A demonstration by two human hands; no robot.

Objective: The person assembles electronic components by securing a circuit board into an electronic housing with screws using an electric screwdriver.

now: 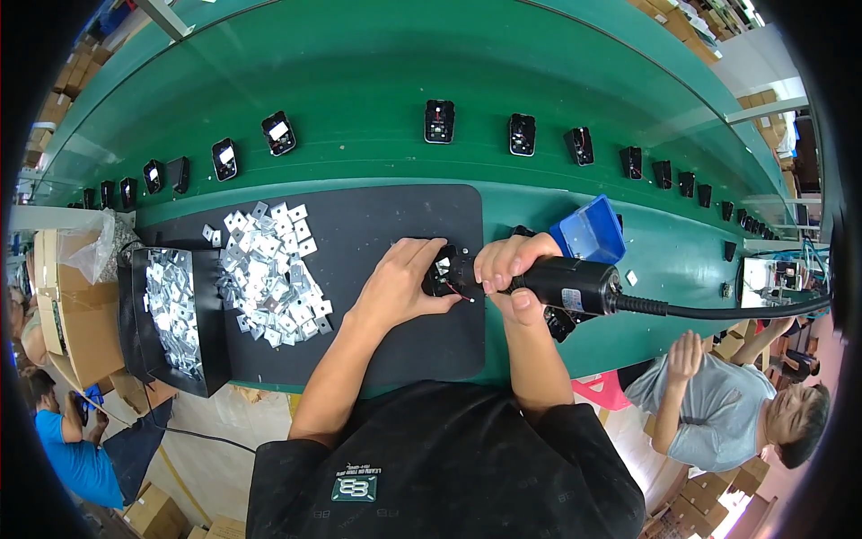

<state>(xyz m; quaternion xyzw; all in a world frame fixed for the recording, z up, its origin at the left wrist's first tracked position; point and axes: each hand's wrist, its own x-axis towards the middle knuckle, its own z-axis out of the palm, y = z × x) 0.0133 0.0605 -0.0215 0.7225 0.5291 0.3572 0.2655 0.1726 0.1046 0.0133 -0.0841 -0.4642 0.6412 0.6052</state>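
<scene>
My left hand (396, 280) is closed round a small black device housing (438, 280), holding it on the black mat (404, 337). Pale parts and a thin red wire show inside the housing. In my right hand (514, 268) is a black corded electric screwdriver (572, 284), lying nearly level with its front end toward the housing. My fingers cover that front end, so I cannot tell whether the bit touches. Just left of my left hand, a loose pile of small silvery metal plates (269, 274) lies on the mat.
A black bin (212, 323) of similar plates stands at the left. Beyond my right hand sits a blue plastic tray (591, 232). Several black housings (439, 122) line the green conveyor belt (359, 99). The screwdriver's cable (718, 313) runs right. A person in grey (718, 404) works at the right.
</scene>
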